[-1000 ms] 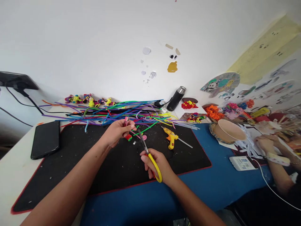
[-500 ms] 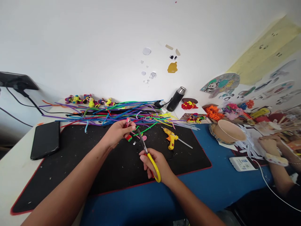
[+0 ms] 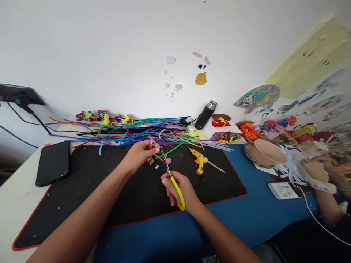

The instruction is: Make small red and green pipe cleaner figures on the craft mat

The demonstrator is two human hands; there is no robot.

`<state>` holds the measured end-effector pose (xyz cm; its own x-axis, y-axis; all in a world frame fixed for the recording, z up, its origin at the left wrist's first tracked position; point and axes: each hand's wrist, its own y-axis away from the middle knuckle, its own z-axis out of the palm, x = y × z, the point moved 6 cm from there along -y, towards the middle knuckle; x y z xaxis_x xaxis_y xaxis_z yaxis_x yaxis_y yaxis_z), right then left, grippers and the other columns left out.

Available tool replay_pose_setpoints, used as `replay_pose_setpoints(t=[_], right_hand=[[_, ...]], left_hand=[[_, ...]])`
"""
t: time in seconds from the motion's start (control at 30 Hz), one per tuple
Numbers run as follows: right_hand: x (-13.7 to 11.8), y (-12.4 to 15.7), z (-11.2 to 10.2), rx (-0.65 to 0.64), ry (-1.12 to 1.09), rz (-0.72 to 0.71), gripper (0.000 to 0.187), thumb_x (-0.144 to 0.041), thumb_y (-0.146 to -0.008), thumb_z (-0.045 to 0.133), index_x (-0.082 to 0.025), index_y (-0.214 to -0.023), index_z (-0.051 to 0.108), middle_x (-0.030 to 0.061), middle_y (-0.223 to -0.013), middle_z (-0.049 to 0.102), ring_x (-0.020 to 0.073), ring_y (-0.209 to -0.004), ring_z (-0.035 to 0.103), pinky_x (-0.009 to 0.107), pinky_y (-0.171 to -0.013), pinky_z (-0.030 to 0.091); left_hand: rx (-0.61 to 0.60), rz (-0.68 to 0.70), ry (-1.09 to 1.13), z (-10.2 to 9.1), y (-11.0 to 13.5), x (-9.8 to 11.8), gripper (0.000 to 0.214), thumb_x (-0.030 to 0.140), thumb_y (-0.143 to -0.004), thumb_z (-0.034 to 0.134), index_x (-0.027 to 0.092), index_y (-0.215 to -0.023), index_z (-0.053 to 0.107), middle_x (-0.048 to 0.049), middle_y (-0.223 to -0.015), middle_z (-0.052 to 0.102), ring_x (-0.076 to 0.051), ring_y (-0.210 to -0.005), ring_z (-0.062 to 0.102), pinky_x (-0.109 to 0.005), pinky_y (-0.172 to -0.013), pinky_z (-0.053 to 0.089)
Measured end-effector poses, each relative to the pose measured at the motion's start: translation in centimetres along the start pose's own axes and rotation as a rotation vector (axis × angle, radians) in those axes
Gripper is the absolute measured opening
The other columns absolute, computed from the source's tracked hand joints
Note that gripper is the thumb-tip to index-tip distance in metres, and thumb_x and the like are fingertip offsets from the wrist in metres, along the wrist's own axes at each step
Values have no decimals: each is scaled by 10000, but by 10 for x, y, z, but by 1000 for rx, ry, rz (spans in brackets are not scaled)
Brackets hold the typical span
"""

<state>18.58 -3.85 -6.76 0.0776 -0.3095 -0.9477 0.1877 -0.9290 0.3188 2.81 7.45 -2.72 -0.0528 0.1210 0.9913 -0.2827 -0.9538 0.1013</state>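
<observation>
Between the fingers of my left hand (image 3: 139, 156) is a small pink and red fuzzy piece (image 3: 150, 144), partly hidden by the thumb. My right hand (image 3: 179, 190) is closed round the handles of scissors (image 3: 177, 191) with yellow and red grips. The blades point away from me and reach up beside my left fingertips; I cannot tell whether they touch the piece. Under my left hand lies a small red and green piece (image 3: 151, 161). Near it are a pink coil (image 3: 168, 160) and tiny white discs (image 3: 157, 167) on the black mat (image 3: 131, 201).
Many coloured pipe cleaners (image 3: 142, 128) spread along the wall, with fuzzy figures (image 3: 105, 117) behind them. A yellow glue gun (image 3: 200, 160) lies right of the scissors. A black tablet (image 3: 53, 163), a thermos (image 3: 205, 116) and a bowl (image 3: 270, 151) stand around. Another person's hands (image 3: 315, 168) are far right.
Both hands have shifted only very slightly, and the scissors sit a little further left. The pink and red piece has turned a little in my left fingers.
</observation>
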Motion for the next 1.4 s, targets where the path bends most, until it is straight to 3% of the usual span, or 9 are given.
replay_pose_setpoints(t=[1.2, 1.4], right_hand=[[1, 1, -4, 41, 83, 33, 428, -609, -834, 714, -201, -940, 642, -105, -501, 492, 73, -308, 429, 176, -317, 312], [4, 0, -4, 33, 82, 22, 413, -601, -847, 707, -204, -937, 640, -101, -501, 494, 77, -307, 432, 178, -312, 310]], left_hand=[[-1, 1, 8, 0, -3, -9, 380, 462, -686, 871, 171, -841, 681, 41, -662, 555, -66, -468, 405, -226, -450, 361], [11, 24, 64, -8, -4, -7, 378, 463, -701, 878, 162, -822, 684, 37, -688, 529, -50, -488, 357, -209, -449, 274]])
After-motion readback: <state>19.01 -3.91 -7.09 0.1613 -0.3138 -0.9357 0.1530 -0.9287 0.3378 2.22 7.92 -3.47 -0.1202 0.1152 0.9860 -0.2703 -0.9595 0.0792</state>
